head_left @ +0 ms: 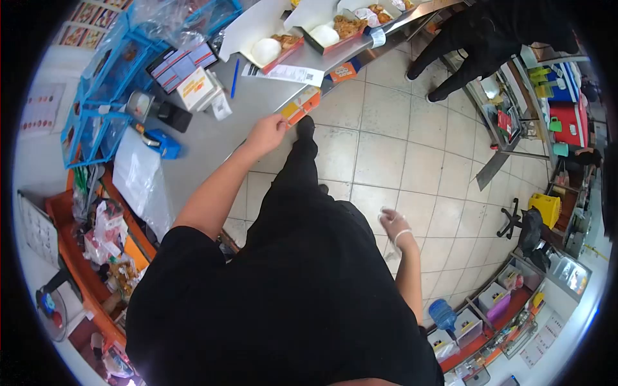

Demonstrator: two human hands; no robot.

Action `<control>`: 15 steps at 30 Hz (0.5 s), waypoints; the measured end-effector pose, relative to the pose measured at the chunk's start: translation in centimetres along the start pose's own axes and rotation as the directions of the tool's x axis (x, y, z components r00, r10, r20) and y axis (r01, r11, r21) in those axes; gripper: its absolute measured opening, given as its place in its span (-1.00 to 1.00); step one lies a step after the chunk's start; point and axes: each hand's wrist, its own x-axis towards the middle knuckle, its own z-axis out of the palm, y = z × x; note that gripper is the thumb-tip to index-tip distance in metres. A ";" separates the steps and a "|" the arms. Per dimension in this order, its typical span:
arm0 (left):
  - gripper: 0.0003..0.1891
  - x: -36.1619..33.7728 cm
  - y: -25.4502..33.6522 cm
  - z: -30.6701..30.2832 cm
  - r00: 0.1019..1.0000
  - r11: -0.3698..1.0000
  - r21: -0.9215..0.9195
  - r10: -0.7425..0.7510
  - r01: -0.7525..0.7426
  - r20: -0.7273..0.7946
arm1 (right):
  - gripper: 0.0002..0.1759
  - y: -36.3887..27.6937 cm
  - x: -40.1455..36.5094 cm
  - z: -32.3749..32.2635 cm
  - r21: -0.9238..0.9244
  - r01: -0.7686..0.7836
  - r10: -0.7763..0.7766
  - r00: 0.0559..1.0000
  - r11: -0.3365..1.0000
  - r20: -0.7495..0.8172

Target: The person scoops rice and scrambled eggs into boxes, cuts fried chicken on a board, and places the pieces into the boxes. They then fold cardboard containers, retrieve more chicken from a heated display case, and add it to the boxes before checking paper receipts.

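My left hand (265, 132) rests on the edge of the steel counter (212, 138), fingers curled, with nothing visibly in it. My right hand (394, 224) hangs at my side over the tiled floor, wearing a thin clear glove, fingers loosely apart and empty. Further along the counter lie a printed receipt (286, 73), a blue pen (234, 69) and two open meal boxes (273, 48) (335, 31) with rice and fried chicken.
Another person in black (479, 38) stands at the far end of the counter. Blue crates (106, 96) and a card terminal (168, 114) sit at the left. Orange shelves with packets (109, 257) are below. A water jug (443, 315) and shelving line the right.
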 end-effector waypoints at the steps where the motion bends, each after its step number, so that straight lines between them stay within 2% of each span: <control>1: -0.74 1.7 0.3 0.1 0.994 0.993 0.059 0.105 -0.104 -0.013 | -0.46 -0.9 -0.4 -0.5 -0.002 -0.019 0.019 1.000 1.000 0.014; 2: -0.74 3.1 0.6 0.3 0.994 0.993 0.050 0.108 -0.107 -0.008 | -0.44 -1.8 -0.6 -1.4 0.051 -0.056 0.054 0.998 0.997 0.044; 3: -0.66 4.0 0.9 0.4 0.956 0.950 0.252 0.235 -0.187 -0.176 | -0.44 -2.0 -0.4 -1.9 0.048 -0.068 0.066 0.997 0.996 0.042; 4: -0.56 5.2 1.1 0.4 0.868 0.864 0.453 0.385 -0.220 -0.312 | -0.43 -2.1 0.3 -2.4 0.025 -0.110 0.109 0.994 0.994 0.030; 5: -0.56 6.7 0.3 0.6 0.866 0.867 0.443 0.389 -0.228 -0.315 | -0.43 -2.4 1.2 -3.2 0.001 -0.149 0.149 0.989 0.989 0.013; 6: -0.46 8.0 -1.5 1.0 0.887 0.846 0.472 0.393 -0.246 -0.242 | -0.45 -1.7 2.5 -3.6 0.021 -0.182 0.182 0.983 0.983 -0.014; 7: -0.36 8.5 -2.3 0.6 0.907 0.827 0.497 0.388 -0.264 -0.164 | -0.45 -3.6 3.2 -4.8 0.010 -0.195 0.195 0.981 0.981 -0.016; 10: -0.29 8.9 -2.6 0.4 0.946 0.841 0.493 0.309 -0.224 -0.096 | -0.48 -11.0 6.5 -9.1 -0.102 -0.264 0.258 0.964 0.959 -0.072; 12: -0.26 9.2 -2.6 0.5 0.957 0.862 0.466 0.274 -0.201 -0.094 | -0.51 -14.9 9.9 -11.1 -0.037 -0.106 0.102 0.988 0.994 -0.114; 13: -0.23 9.2 -2.8 0.4 0.962 0.858 0.473 0.264 -0.203 -0.066 | -0.52 -19.3 11.2 -12.1 -0.035 -0.064 0.058 0.988 0.997 -0.142; 14: -0.21 9.2 -2.9 0.2 0.966 0.861 0.466 0.254 -0.203 -0.048 | -0.55 -19.7 13.8 -12.6 -0.126 0.040 -0.057 0.989 0.991 -0.136; 15: -0.21 9.2 -3.1 0.3 0.968 0.870 0.453 0.246 -0.197 -0.053 | -0.59 -23.6 15.3 -13.8 -0.137 0.109 -0.124 0.987 0.985 -0.106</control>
